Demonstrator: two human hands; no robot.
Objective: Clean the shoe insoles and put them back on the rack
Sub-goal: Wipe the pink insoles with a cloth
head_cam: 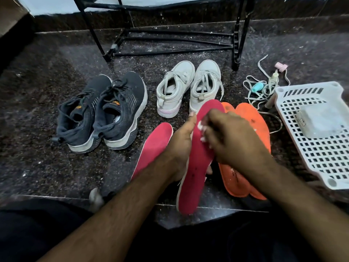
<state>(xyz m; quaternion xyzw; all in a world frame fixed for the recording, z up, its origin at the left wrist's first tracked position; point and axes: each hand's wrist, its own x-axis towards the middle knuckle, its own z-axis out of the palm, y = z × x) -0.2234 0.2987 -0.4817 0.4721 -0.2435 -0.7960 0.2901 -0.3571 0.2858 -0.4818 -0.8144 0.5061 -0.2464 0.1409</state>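
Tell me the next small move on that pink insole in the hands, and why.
Probably keep wiping, working down toward the heel. The left hand holds the pink insole from behind, while the right hand presses something white, blurred, against its upper half. Dark specks show on the lower part, so that stretch looks uncleaned. The second pink insole and orange insoles wait on the floor.
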